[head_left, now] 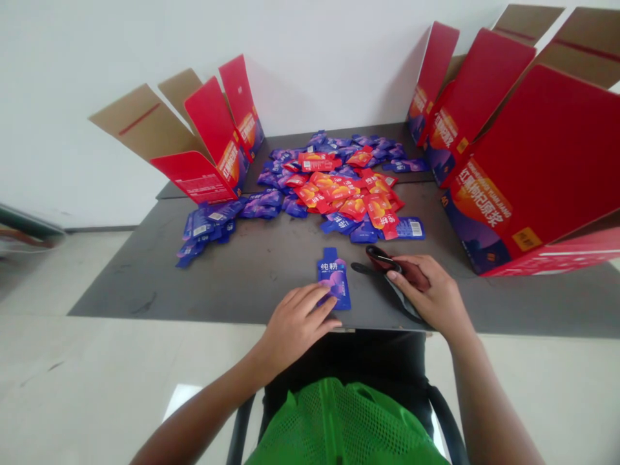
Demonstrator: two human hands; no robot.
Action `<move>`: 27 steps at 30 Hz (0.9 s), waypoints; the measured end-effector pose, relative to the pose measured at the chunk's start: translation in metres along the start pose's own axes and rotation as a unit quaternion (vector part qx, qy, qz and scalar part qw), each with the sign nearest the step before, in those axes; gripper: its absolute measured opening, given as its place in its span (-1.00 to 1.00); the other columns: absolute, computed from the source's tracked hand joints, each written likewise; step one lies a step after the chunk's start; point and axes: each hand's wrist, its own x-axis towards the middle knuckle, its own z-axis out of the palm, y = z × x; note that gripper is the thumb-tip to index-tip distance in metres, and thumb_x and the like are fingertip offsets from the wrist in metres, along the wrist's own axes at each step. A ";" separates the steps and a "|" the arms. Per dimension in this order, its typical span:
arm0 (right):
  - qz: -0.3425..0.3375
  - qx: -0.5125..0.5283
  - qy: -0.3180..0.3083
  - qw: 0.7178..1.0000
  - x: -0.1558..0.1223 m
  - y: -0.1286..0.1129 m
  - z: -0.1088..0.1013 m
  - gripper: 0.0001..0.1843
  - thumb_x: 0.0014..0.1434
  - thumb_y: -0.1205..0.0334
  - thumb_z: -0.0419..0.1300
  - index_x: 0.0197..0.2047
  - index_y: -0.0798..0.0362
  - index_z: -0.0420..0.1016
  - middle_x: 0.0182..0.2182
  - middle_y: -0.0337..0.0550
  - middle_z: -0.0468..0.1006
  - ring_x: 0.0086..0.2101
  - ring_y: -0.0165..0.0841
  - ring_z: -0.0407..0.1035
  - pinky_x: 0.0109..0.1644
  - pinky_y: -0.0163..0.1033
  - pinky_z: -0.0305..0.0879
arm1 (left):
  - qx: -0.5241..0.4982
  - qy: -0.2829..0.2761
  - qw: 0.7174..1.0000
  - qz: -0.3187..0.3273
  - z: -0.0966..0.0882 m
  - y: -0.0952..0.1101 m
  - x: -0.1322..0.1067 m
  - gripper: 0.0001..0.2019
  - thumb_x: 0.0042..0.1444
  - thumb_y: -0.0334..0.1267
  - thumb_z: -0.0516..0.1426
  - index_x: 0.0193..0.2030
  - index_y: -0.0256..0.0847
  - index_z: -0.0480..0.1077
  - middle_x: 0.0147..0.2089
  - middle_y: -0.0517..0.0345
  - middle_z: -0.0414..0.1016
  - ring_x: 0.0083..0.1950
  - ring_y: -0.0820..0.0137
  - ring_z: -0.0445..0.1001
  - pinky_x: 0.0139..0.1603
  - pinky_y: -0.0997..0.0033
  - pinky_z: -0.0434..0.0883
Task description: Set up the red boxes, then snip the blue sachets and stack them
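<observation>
On the dark grey desk (252,271) three groups of opened cartons lie tipped on their sides, flaps spread. The left carton (203,155) shows its brown outer flaps and red inner ones. The nearest right carton (533,174) and the far right cartons (460,103) turn red and purple printed panels toward the middle. What is inside any of them cannot be seen from here. Between them lies a loose heap of sachets (339,181), red ones on top and blue ones around the edges, and a smaller spill of blue pouches (208,226) lies just in front of the left carton.

A single blue spouted pouch (334,278) lies flat near the desk's front edge, apart from the heap. Its long axis runs away from the person, with the spout at the far end pointing toward the heap and the printed face up. The left hand (295,323) rests its fingertips on the pouch's near left corner, and its grip is open, fingers stretched flat.

The right hand (431,294) lies over a dark red case (387,259) with a black strap trailing to the desk edge. The fingers curl on top of it, but whether that grip clamps the case cannot be told. A green mesh bag (339,420) sits in the lap.
</observation>
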 end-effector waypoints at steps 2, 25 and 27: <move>-0.005 -0.003 0.004 1.000 0.000 -0.001 0.001 -0.65 0.34 -0.09 0.27 0.08 -0.09 0.55 -0.05 -0.10 0.61 -0.04 -0.17 0.53 0.11 -0.06 0.43 | -0.015 0.012 1.000 -0.014 0.002 0.007 -0.002 -0.60 0.38 -0.05 0.19 0.24 -0.22 0.45 0.25 -0.16 0.51 0.28 0.08 0.48 0.24 0.00 0.52; -0.292 -0.040 -0.188 0.937 0.044 -0.062 0.081 -0.69 0.44 0.09 0.18 0.17 -0.02 0.48 0.08 -0.05 0.59 0.04 -0.21 0.50 0.11 -0.04 0.51 | -0.055 0.019 0.997 -0.043 0.026 0.022 -0.050 -0.63 0.47 -0.39 0.04 0.35 -0.22 0.36 0.18 -0.03 0.58 0.30 0.16 0.48 0.29 0.06 0.50; -0.285 -0.073 -0.173 0.940 0.064 -0.053 0.079 -0.66 0.42 0.05 0.19 0.17 0.01 0.48 0.05 0.00 0.59 0.00 -0.17 0.52 0.08 -0.01 0.52 | -0.067 0.029 0.997 -0.037 0.025 0.020 -0.050 -0.61 0.46 -0.40 0.05 0.38 -0.23 0.33 0.23 -0.02 0.56 0.36 0.18 0.43 0.34 0.07 0.48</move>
